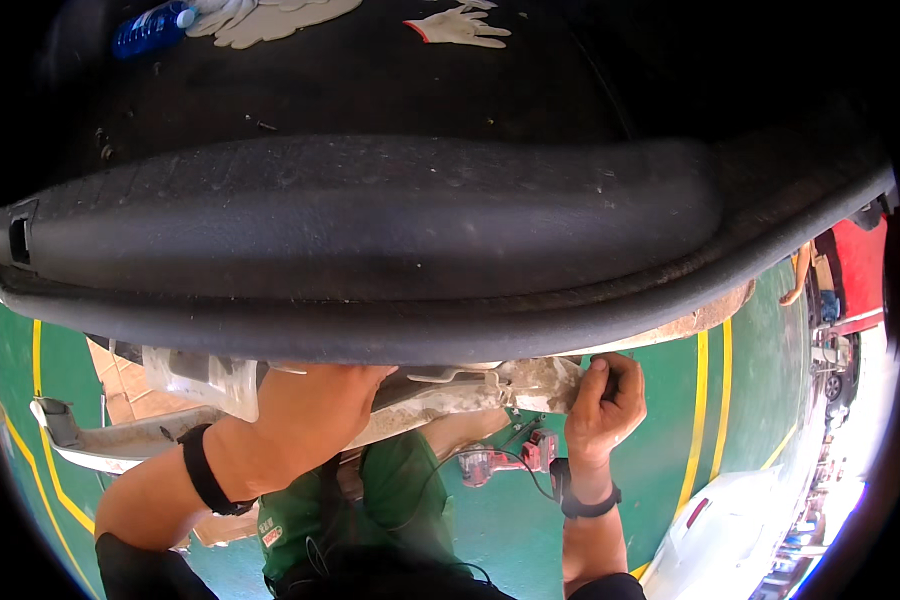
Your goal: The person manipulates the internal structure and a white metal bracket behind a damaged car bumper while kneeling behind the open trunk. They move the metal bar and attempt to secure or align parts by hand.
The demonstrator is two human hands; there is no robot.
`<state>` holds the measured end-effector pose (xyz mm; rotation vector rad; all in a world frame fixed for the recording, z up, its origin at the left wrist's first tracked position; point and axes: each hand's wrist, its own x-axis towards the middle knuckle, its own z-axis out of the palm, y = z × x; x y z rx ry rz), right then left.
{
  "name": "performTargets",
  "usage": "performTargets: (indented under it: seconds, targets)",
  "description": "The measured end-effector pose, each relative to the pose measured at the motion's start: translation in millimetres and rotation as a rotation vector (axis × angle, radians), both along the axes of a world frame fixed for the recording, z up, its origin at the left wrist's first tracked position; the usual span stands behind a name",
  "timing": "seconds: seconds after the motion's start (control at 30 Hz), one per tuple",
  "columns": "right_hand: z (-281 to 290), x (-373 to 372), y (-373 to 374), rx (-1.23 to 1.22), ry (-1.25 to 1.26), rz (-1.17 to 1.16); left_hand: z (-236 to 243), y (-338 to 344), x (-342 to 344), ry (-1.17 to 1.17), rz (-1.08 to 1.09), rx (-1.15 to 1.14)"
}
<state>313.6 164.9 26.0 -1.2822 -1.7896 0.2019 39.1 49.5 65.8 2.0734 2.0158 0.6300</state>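
At the frame's lower centre, the soiled white panel [460, 396] seems mid-job, handwork remaining. The right grip [607, 408] curls narrow at its end; the left grip [315, 410] I cannot tell, fingertips hidden.

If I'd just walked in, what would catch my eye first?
Probably the big black molded panel, sweeping across the middle of the view. Just under its lower edge are the left hand, partly hidden, and the right hand, at the end of a dirty pale strip. Then color draws the eye: a blue bottle at top left and a red power tool lower down, against green floor.
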Motion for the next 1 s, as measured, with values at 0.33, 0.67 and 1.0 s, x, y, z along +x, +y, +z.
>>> performTargets:
  seconds: [0.33,0.67,1.0]
  targets:
    - [-1,0,0,0.000,-0.004,-0.012,22,-2,11,0.120,-0.083,-0.019]
    - [-2,2,0,0.019,0.000,0.013,20,7,25,0.265,-0.056,0.126]
    - [3,2,0,0.022,0.051,0.010,0,4,25,0.043,0.028,0.094]
